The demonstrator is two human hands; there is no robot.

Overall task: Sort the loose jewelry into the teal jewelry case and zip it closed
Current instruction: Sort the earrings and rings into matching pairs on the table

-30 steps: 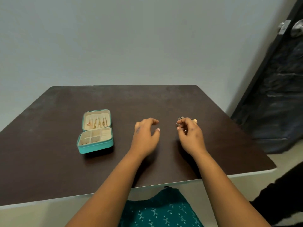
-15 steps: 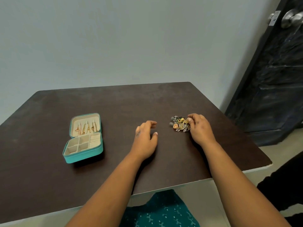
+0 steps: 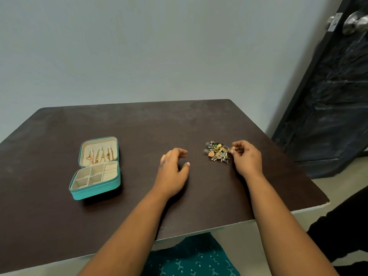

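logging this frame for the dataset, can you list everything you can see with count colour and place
jewelry case: one, teal outside and cream inside, lying open on the table's left part
chains: a few, gold, hung in the case's lid; exact count unclear
loose jewelry: one small heap, gold, silver, green and orange, on the table's right part
table: one, dark brown top with a pale edge, against the wall
wall: one, pale grey, behind the table
door: one, black, at far right
door knob: one, silver, top right
garment: teal, patterned, below the table's near edge
left hand: over the table's middle, fingers loosely curled, holding nothing
right hand: at the heap's right edge, fingertips pinching a small gold piece
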